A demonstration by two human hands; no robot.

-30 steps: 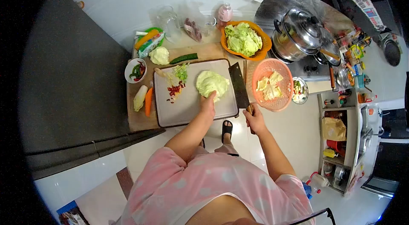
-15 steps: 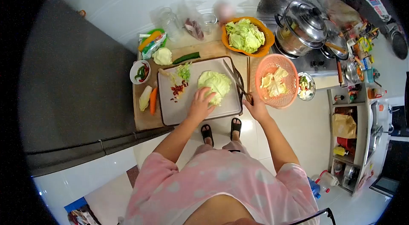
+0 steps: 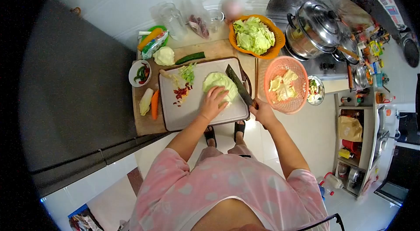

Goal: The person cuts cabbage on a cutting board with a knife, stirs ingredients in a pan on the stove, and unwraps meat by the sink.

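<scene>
My left hand (image 3: 214,102) lies over a stack of pale green cabbage leaves (image 3: 218,82) on the cutting board (image 3: 183,115), its fingers curved and holding them down. In my right hand (image 3: 264,113) is the handle of a kitchen cleaver (image 3: 239,86). The dark blade slants up and left along the right side of the leaves. Whether its edge touches the leaves I cannot tell. Chopped red chilli (image 3: 180,94), sliced scallion (image 3: 187,73) and a piece of ginger (image 3: 165,74) lie on the board's left part.
Right of the board stands a pink basket (image 3: 267,95) with yellowish pieces. Behind are an orange basket (image 3: 280,47) of cabbage and a steel pot (image 3: 302,41). A cucumber (image 3: 190,58), carrot (image 3: 155,105) and bowl of peppers (image 3: 133,76) surround the board's left side.
The cleaver has swung from the board's right edge to beside the cabbage leaves, its broad blade now in sight. My left hand has shifted slightly further over the leaves.
</scene>
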